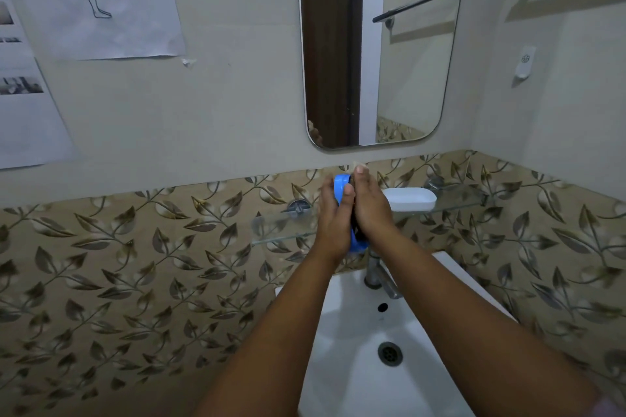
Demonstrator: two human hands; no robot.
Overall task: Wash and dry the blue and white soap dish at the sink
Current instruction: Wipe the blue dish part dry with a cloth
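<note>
I see both hands, left hand (333, 213) and right hand (369, 205), clamped on the blue soap dish part (339, 187) above the tap (376, 272); white tray (410, 199) sits on glass shelf (450, 203) (no water visible). Washing or drying stage unclear.

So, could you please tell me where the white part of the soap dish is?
It sits on the glass shelf, right of the hands, below the mirror.

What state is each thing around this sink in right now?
Blue dish part: upright on edge, pressed between both hands.
White dish part: lying on the glass shelf, apart from the hands.
Left hand: gripping the blue part.
Right hand: gripping it too.
Tap: no water visible.
Sink: no water pooled.
</note>
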